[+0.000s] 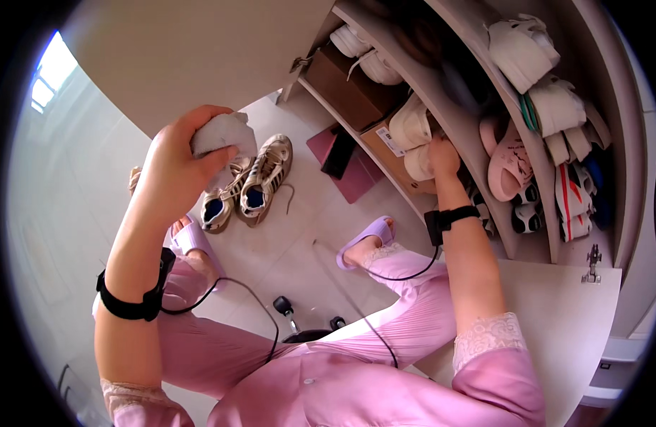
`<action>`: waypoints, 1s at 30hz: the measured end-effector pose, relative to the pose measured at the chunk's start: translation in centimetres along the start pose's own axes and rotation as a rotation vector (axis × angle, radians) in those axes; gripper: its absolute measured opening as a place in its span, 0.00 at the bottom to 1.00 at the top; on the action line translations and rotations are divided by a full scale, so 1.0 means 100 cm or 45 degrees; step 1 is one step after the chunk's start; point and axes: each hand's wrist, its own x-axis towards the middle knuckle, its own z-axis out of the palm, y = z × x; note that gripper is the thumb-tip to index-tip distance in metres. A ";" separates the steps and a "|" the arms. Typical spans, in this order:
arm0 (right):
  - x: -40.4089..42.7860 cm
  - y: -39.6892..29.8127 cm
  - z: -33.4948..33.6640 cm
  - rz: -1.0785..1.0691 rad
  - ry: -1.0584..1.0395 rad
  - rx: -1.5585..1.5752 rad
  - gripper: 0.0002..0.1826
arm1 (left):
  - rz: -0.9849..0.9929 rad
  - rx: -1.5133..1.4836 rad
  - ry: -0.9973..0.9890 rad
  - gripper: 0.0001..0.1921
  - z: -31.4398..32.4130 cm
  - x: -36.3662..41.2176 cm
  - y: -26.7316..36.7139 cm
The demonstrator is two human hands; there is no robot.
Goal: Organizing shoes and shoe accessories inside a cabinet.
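My left hand (186, 149) holds a crumpled whitish cloth (226, 133) between thumb and fingers, above a pair of worn striped sneakers (264, 176) on the floor. My right hand (443, 156) reaches into a shoe cabinet at the right, at a pair of off-white shoes (410, 125) on top of a cardboard shoebox (384, 152). Its fingers are partly hidden, so whether they grip a shoe does not show. Each wrist wears a black strap with a cable.
Shelves (461, 115) hold white sneakers (522, 50), pink slippers (509, 165) and a brown box (349, 82). One cabinet door (199, 48) stands at upper left, another (552, 315) at lower right. A black object (339, 155) lies on a pink flat item (360, 184) on the floor.
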 end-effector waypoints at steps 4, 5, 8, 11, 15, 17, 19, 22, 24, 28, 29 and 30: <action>0.022 -0.006 0.018 -0.192 0.145 -0.282 0.25 | -0.094 -0.066 -0.015 0.19 0.004 0.004 -0.008; 0.023 -0.011 0.021 0.027 0.068 -0.098 0.24 | -0.109 -0.061 -0.015 0.19 0.004 0.005 -0.008; 0.058 0.039 0.046 -0.022 0.118 0.036 0.24 | -0.159 -0.072 -0.084 0.19 0.009 0.008 0.000; 0.033 0.021 0.048 -0.022 0.160 0.149 0.24 | -0.123 -0.004 -0.065 0.19 0.009 0.004 -0.006; 0.044 0.045 0.049 -0.166 0.341 -0.136 0.25 | 0.013 0.017 -0.076 0.19 0.016 0.001 -0.002; 0.046 0.036 0.050 -0.107 0.278 -0.117 0.23 | 0.028 0.039 -0.078 0.19 0.017 0.000 -0.003; 0.056 0.022 0.047 -0.047 0.232 -0.093 0.21 | -0.026 0.040 -0.111 0.19 0.017 0.001 -0.003; 0.079 0.013 0.049 0.055 0.102 0.094 0.21 | -0.054 0.067 -0.109 0.19 0.015 0.004 -0.005; 0.092 0.005 0.051 0.042 0.080 0.096 0.22 | -0.070 0.047 -0.116 0.20 0.014 0.005 -0.010; 0.097 0.003 0.049 -0.016 0.094 0.066 0.23 | -0.108 -0.009 -0.135 0.20 0.015 0.007 -0.011; 0.094 0.006 0.048 -0.034 0.105 0.065 0.24 | -0.108 -0.009 -0.138 0.20 0.016 0.006 -0.011; 0.090 0.007 0.049 -0.054 0.109 0.062 0.24 | -0.060 -0.010 -0.124 0.20 0.015 0.006 -0.012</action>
